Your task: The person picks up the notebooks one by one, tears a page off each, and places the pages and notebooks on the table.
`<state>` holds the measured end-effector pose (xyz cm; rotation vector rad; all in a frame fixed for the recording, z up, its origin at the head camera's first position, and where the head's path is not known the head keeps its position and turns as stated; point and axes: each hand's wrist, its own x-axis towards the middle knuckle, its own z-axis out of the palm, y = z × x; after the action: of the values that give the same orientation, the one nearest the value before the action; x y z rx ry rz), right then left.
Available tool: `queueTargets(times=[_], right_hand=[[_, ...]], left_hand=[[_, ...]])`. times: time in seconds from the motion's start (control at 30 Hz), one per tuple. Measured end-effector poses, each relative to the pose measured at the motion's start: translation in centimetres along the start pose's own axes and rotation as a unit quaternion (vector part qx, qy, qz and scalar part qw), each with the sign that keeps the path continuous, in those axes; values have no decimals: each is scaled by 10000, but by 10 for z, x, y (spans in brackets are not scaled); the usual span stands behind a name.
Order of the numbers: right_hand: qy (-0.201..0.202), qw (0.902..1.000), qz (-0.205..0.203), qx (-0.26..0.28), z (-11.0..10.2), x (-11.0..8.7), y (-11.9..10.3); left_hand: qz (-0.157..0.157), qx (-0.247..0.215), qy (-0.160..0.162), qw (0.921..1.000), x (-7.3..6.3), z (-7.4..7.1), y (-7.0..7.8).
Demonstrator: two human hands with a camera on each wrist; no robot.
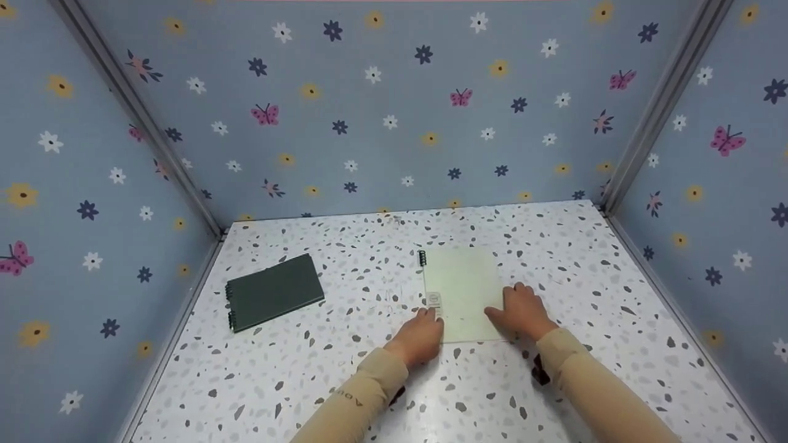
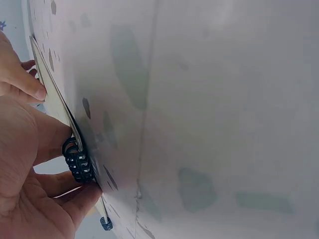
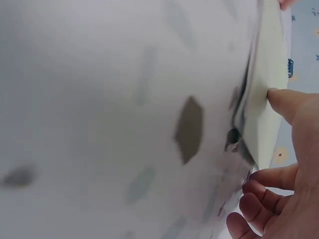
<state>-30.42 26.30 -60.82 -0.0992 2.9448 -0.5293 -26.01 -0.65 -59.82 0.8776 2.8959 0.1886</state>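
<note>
Spiral notepad (image 1: 465,289): plain pale cream-green face up, blk wire coil (image 1: 422,258) along L edge, small printed label (image 1: 434,299) low on L side. Lies on speckled tabletop (image 1: 369,264) btwn both hands. L hand (image 1: 420,337) pinches coil edge, fingers bent, nr lower L corner; R hand (image 1: 523,312) half-open, thumb on top, bent fingers at R edge, gripping lightly.

The spiral-bound notebook (image 1: 468,289) lies on the speckled tabletop (image 1: 375,264), pale cream face upward. Dark binding coils (image 1: 422,258) stand at its left edge; a small printed label (image 1: 434,299) sits along that edge, below the upper coil.
</note>
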Motion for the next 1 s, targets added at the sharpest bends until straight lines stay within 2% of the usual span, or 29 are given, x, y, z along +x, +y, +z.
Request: queueTargets(times=[0.2, 0.33, 0.57, 0.67, 0.73, 0.9, 1.0], right_hand=[[64, 9996, 145, 235, -1, 5, -2], [185, 9966, 273, 749, -2, 6, -6], [394, 9789, 482, 1949, -20, 3, -16], [386, 9648, 747, 2492, -32, 5, -20], [305, 9513, 897, 2935, -39, 7, -21], [-69, 9027, 1077, 4165, -56, 12, -27], [-291, 8747, 955, 4742, -63, 12, -33]], left_hand=[[11, 137, 31, 9999, 0, 2, 3], [0, 128, 58, 9999, 0, 3, 2], [-39, -133, 53, 9999, 2, 6, -4], [-16, -278, 156, 9995, 1, 5, -6], [8, -337, 245, 9991, 1, 3, -6], [153, -578, 532, 9968, 3, -6, -1], [337, -446, 929, 9941, 5, -10, 5]])
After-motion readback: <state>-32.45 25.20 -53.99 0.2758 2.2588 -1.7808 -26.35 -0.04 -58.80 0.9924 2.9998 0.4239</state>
